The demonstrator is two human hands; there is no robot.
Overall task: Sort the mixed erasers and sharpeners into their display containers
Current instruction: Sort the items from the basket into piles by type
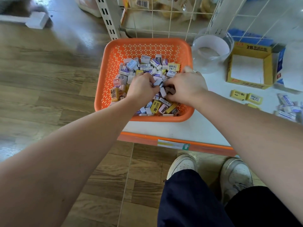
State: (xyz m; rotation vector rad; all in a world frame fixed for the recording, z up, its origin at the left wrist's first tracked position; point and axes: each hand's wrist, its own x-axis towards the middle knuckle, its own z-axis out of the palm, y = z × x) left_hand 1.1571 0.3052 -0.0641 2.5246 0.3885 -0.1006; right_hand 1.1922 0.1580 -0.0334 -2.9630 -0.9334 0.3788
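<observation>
Head view is showing the left hand (142,89) pinching a pale eraser (158,82) inside the orange basket (147,42), the right hand (186,89) curling into the mixed pile (147,66) (its grip is hidden), these light, stiff blocks likely wanting fingertip pinches across their sides.

Bare forearms (85,136), dark navy trousers (188,202), white perforated sneakers (182,164), scuffed.
</observation>
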